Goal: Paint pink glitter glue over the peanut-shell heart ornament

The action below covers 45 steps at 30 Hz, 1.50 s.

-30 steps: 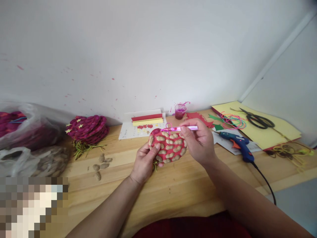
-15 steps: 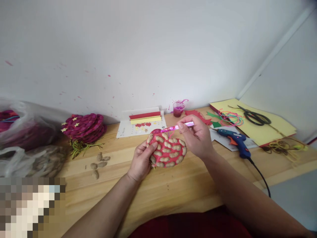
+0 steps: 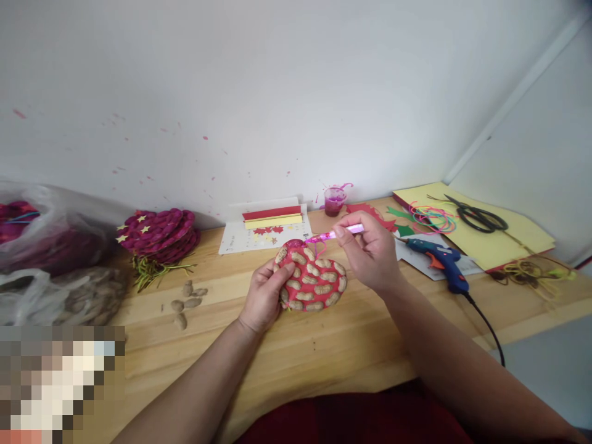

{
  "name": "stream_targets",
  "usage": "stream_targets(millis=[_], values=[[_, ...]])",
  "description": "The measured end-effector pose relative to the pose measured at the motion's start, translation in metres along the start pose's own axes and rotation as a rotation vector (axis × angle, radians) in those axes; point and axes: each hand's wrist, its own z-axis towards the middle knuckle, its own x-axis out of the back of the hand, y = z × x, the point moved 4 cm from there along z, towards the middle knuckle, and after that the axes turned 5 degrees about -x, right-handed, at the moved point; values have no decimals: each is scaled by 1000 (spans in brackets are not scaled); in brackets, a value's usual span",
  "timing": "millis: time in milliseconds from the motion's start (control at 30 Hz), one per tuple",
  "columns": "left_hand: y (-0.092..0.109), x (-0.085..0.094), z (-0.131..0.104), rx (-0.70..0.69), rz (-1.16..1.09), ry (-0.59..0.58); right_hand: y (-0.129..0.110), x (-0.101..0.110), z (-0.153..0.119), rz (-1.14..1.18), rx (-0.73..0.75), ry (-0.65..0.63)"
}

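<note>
Pinched at its left edge by my left hand is a red heart-shaped piece covered with peanuts in their shells. The peanut at its upper left is coated in magenta paint; the others show their natural tan. My right hand is closed around a pale paintbrush smeared with pink paint. The brush tip points left, close to the painted peanut; whether it touches is unclear. A thin pink loop of cord rises from the heart's top.
Behind the heart stands a plastic cup of magenta paint. To the right are a blue glue gun with its cord, scissors and yellow sheets. Leftward lie loose peanuts, stacked magenta pieces and plastic bags.
The brush tip has shifted slightly right and up along the painted peanut. My left hand still grips the heart, which has tilted a little.
</note>
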Motion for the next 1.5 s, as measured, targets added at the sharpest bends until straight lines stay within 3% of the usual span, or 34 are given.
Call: stream_targets(millis=[200, 433, 567, 733, 933, 1500], values=[[2, -1, 0, 4, -13, -4, 1, -3, 0, 23, -8, -44], [-1, 0, 1, -14, -25, -12, 2, -2, -3, 12, -23, -11], [-2, 1, 2, -8, -6, -10, -3, -4, -3, -28, 86, -28], [-3, 2, 1, 3, -14, 15, -9, -3, -4, -105, 179, 64], [-6, 4, 3, -15, 6, -15, -14, -10, -8, -107, 255, -20], [-5, 4, 4, -13, -8, 6, -6, -9, -6, -137, 225, -6]])
